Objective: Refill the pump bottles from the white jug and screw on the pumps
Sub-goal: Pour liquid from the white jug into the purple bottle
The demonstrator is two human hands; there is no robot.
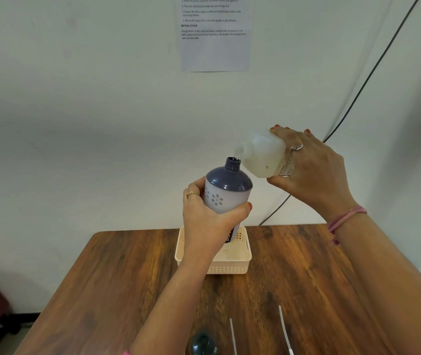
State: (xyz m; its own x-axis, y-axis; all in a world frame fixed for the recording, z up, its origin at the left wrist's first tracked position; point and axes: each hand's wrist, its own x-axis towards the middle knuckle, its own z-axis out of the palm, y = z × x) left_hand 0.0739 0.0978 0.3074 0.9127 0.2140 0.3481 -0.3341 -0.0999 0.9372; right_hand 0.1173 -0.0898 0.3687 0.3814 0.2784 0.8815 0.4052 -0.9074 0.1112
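Observation:
My left hand (205, 216) grips a pump bottle (226, 190) with a dark blue shoulder, a pale flowered body and an open threaded neck, held up above the table. My right hand (309, 165) holds the white jug (260, 155) tipped over to the left, its spout right at the bottle's mouth. Two white pump tubes (233, 336) (284, 326) lie on the table near the front edge. The dark top of a second bottle (203, 342) shows at the bottom edge, partly cut off.
A cream plastic basket (229, 269) stands on the wooden table (127, 278) below the held bottle. A black cable (373, 70) runs down the white wall at the right. A printed sheet (215, 47) is stuck on the wall.

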